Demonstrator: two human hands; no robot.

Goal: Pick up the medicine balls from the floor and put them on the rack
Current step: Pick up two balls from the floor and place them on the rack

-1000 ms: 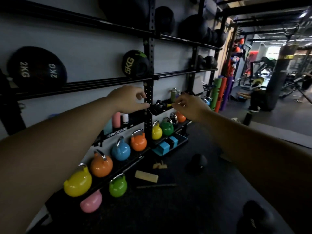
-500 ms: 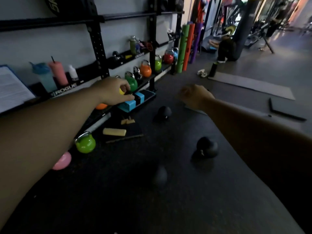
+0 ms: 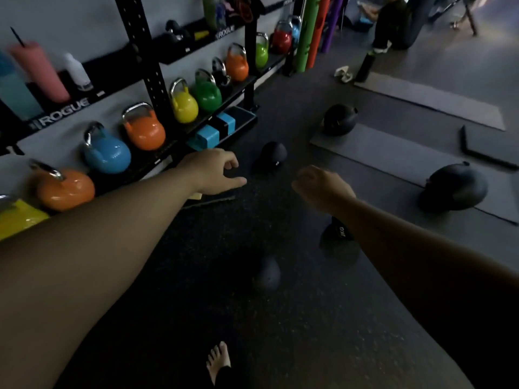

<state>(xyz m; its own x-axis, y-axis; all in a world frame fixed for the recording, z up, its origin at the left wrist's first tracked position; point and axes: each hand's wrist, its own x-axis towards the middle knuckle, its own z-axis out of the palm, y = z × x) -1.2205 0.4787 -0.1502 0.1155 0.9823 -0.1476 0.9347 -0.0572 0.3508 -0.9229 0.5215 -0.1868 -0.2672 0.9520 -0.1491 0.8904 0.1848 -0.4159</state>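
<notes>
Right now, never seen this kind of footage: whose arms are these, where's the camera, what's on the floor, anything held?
There is no machine here. The one picture comes from a wide-angle camera worn on a person's head, looking forward and down, so the two bare arms are that person's own. The left hand is loosely open and the right hand loosely curled; neither holds anything. Black medicine balls lie on the dark floor: one beyond the left hand, one partly hidden under the right forearm, a dim one nearer the camera, and two on grey mats. Along the left stands the rack with coloured kettlebells. A bare foot shows at the bottom.
</notes>
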